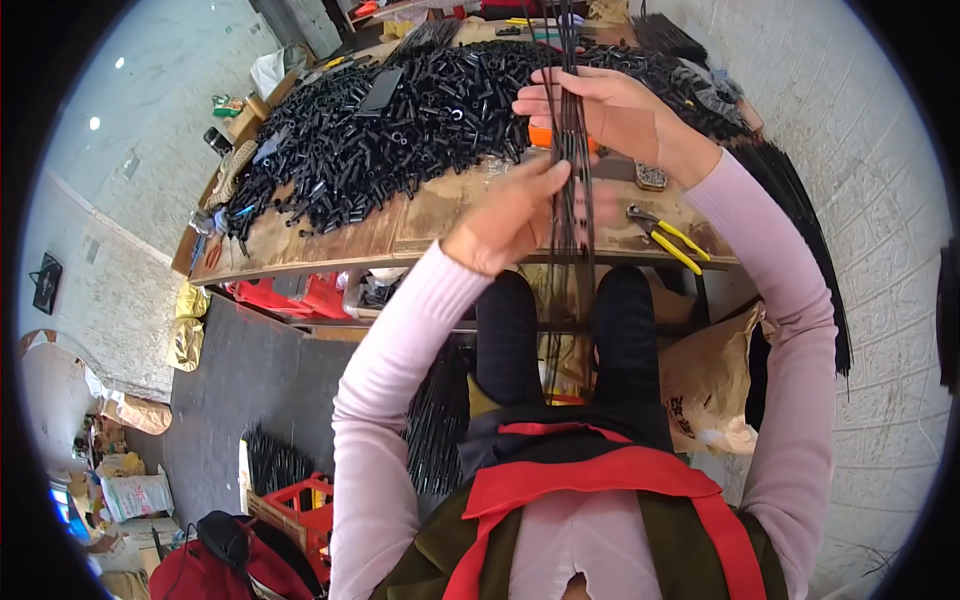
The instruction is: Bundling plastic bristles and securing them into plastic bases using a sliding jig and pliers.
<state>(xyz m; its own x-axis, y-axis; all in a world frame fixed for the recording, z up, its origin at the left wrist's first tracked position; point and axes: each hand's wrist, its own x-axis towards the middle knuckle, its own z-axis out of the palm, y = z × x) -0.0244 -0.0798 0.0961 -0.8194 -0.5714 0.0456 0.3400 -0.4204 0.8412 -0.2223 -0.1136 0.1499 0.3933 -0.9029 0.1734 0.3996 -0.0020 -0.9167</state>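
Observation:
A loose bundle of long thin black rods (pixel 572 225) stands upright in front of me, over the table's near edge. My left hand (pixel 515 212) is closed on its middle part, with the thumb across the rods. Higher up, my right hand (pixel 620 112) has its thumb in front of the bundle and its fingers behind it. Beyond both hands spreads a big heap of short black tube-like pieces (pixel 400 140). An orange object (pixel 541 136) lies partly hidden behind the bundle. Pincers with yellow handles (pixel 672 243) rest on the table to the right of the rods.
The wooden table (pixel 425 225) also carries a dark phone-like slab (pixel 381 92) on the heap and a small box of tiny parts (pixel 650 177). More black rods (pixel 790 200) lean at the right. Below are red crates (pixel 300 292) and a brown paper bag (pixel 712 375).

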